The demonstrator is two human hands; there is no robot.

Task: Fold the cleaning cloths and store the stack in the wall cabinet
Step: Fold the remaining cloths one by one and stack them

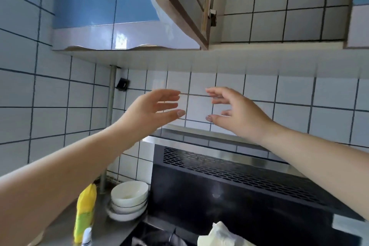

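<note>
Hovering below the wall cabinet (123, 32), left hand (151, 110) & right hand (237, 112) face each other, fingers relaxed, holding nothing; cabinet door (279, 6) stands open.

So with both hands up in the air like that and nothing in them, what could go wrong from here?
1. The open cabinet door hangs above the left hand and right hand; reaching up could knock it.
2. The white cloth lies loose on the stove, risky if it is hot.
3. The stacked bowls could be elbowed.
</note>
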